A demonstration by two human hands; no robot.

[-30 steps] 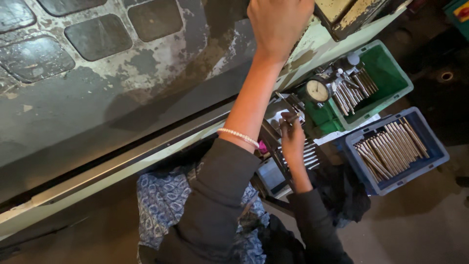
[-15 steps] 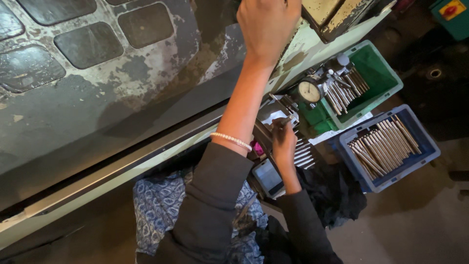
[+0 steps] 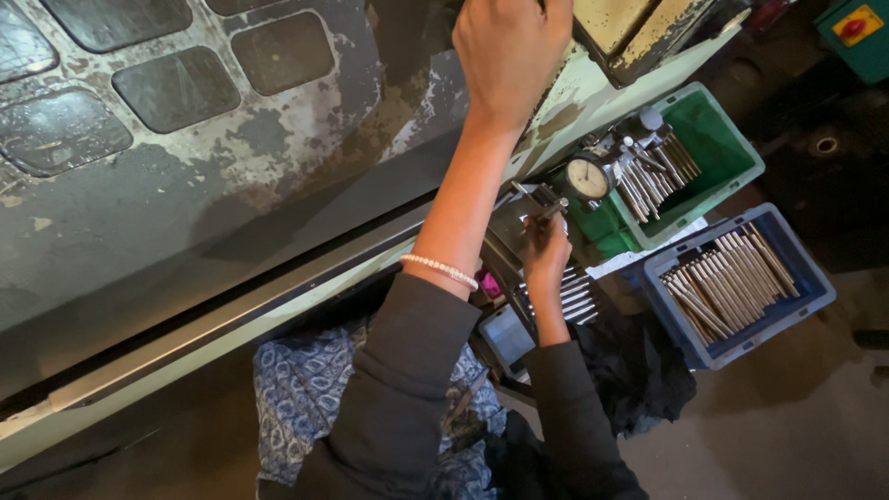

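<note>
Nearest the camera are the person's two dark sleeves and a blue patterned cloth (image 3: pixel 296 407) across the lap, so the person appears to sit low beside the machine with the work within arm's reach. One pearl-like bracelet (image 3: pixel 440 270) rings the raised forearm.

Lower and to the right, the right hand (image 3: pixel 544 255) is pressed together around a thin metal rod (image 3: pixel 546 212) — it pinches the piece at the fingertips, its tip held up toward the dial gauge (image 3: pixel 586 179), likely so the piece sits where it can be measured. Just below that hand lies a short row of similar rods (image 3: pixel 576 294), too overlapped to count exactly, and beside them one small flat screen-like device (image 3: pixel 507 335).

Further out stand two plastic bins, side by side. The blue bin (image 3: pixel 796 268) holds a loose layer of rods, well over a dozen, lying roughly parallel — a sorted stock, by the look of it. The green bin (image 3: pixel 732 139) holds a smaller bundle heaped at its near end, against the single round gauge.

Farthest, the left hand (image 3: pixel 509 56) reaches up to the worn machine body (image 3: pixel 185 176); its fingers curl closed over something at the top edge, but what it grips is hidden.
</note>
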